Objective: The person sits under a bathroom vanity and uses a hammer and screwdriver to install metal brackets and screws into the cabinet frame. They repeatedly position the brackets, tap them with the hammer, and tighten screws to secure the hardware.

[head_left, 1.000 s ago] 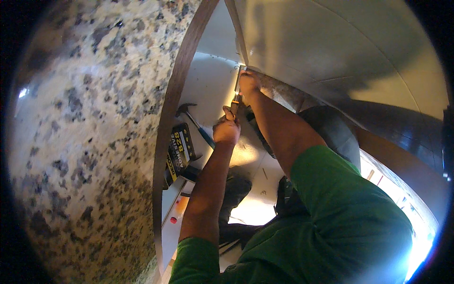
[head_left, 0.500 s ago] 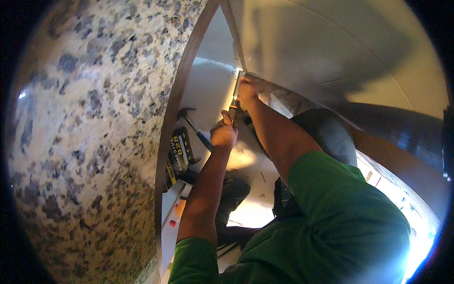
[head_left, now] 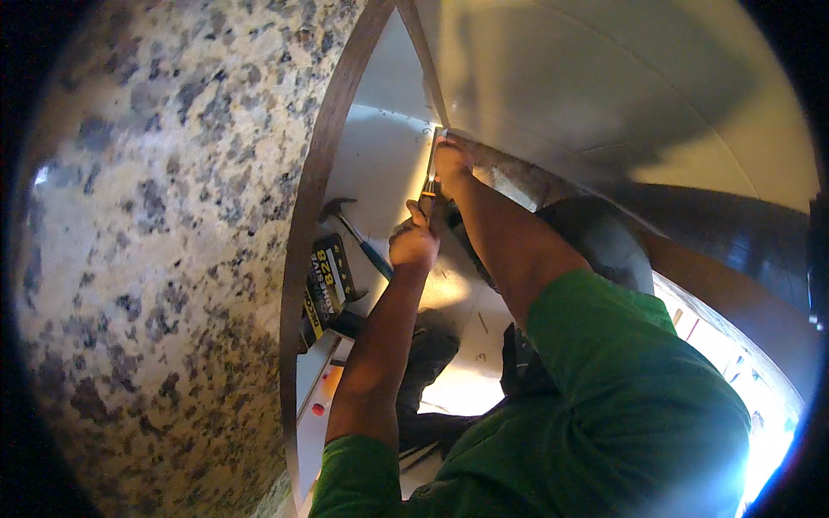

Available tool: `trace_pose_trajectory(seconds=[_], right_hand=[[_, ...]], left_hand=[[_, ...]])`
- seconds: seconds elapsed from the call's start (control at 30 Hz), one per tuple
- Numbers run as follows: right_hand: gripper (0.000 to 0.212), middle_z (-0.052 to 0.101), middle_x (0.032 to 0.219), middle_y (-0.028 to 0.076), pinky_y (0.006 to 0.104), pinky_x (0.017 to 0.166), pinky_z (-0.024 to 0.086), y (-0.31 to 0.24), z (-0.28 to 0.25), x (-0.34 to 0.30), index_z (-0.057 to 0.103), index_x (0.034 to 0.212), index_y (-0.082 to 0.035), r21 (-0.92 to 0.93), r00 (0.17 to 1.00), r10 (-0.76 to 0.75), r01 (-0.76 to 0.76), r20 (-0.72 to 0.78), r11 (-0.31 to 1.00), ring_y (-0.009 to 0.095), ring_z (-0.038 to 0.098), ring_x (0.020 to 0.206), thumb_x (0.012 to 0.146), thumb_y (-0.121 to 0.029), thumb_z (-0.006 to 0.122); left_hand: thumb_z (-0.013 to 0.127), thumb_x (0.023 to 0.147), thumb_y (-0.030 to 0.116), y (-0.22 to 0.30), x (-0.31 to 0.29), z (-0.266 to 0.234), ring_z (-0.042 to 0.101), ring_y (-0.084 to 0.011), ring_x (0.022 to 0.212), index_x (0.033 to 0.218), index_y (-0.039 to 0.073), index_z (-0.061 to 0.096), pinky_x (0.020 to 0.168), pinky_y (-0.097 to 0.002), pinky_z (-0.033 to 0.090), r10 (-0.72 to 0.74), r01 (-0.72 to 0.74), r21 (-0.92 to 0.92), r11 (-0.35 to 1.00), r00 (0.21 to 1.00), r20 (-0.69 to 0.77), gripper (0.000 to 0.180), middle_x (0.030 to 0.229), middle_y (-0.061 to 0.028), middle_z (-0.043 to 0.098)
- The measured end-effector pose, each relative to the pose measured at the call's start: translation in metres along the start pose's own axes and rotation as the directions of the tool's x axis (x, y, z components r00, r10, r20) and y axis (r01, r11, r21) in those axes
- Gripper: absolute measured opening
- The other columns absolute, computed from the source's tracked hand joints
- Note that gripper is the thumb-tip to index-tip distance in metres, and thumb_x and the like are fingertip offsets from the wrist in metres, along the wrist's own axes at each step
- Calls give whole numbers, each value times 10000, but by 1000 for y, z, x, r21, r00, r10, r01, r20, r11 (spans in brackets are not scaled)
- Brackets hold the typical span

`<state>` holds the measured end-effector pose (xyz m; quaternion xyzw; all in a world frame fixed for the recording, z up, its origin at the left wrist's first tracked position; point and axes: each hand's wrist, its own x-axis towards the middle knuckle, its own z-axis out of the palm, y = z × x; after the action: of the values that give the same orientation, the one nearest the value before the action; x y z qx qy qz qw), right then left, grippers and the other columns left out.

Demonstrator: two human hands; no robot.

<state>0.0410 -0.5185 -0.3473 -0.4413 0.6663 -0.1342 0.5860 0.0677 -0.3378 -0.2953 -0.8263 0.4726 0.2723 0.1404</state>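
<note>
Gripping the orange handle of a screwdriver (head_left: 429, 177), the left hand (head_left: 413, 244) has its fingers curled tight around the lower end, the shaft running up from them to a corner of a pale cabinet panel (head_left: 553, 78). Just above those fingers the right hand (head_left: 452, 161) pinches the shaft near the tip. Below and left of the fingers lie a hammer (head_left: 350, 226) and a black-and-yellow box (head_left: 328, 285), beside a speckled granite countertop (head_left: 155, 242).

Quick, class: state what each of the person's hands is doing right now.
Left hand: closed around the handle of a screwdriver.
Right hand: at the screwdriver's tip by the panel edge; grip cannot be told.
</note>
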Motion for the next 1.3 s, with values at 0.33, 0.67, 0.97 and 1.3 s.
trace_pose_trajectory(seconds=[0.33, 0.67, 0.97, 1.3], right_hand=[[521, 675, 1197, 40, 294, 952, 498, 21, 0, 49, 491, 1331, -55, -619, 923, -118, 336, 366, 710, 101, 610, 1128, 901, -263, 698], [346, 691, 906, 107, 356, 704, 544, 12, -3, 23, 608, 1123, -49, -142, 986, -104, 122, 132, 982, 219, 658, 726, 967, -355, 565], [481, 684, 678, 158, 407, 567, 548, 30, 10, 30, 646, 1081, -56, -139, 996, -48, 57, 72, 989, 284, 672, 530, 1046, -453, 377], [417, 720, 891, 109, 377, 598, 542, 28, 8, 39, 626, 1114, -94, -230, 999, 48, -43, 14, 972, 231, 683, 589, 1008, -476, 497]], left_hand=[[557, 933, 348, 11, 5, 1, 694, -351, 903, 1513, -92, 69, 789, -450, 562, 7, -8, -27, 1000, 999, -45, 876, 1039, -214, 687], [575, 927, 424, 9, 6, 10, 698, -357, 893, 1531, -60, 34, 769, -460, 564, -11, 8, -31, 999, 996, -91, 944, 1014, -177, 701], [554, 949, 416, 10, -6, 2, 706, -321, 848, 1539, -26, 93, 776, -462, 540, -5, 12, 84, 996, 996, -89, 869, 1053, -166, 697], [537, 951, 451, 11, -8, -17, 698, -331, 944, 1560, -14, 25, 849, -469, 516, -4, 4, 33, 999, 1000, 7, 921, 1107, -168, 695]])
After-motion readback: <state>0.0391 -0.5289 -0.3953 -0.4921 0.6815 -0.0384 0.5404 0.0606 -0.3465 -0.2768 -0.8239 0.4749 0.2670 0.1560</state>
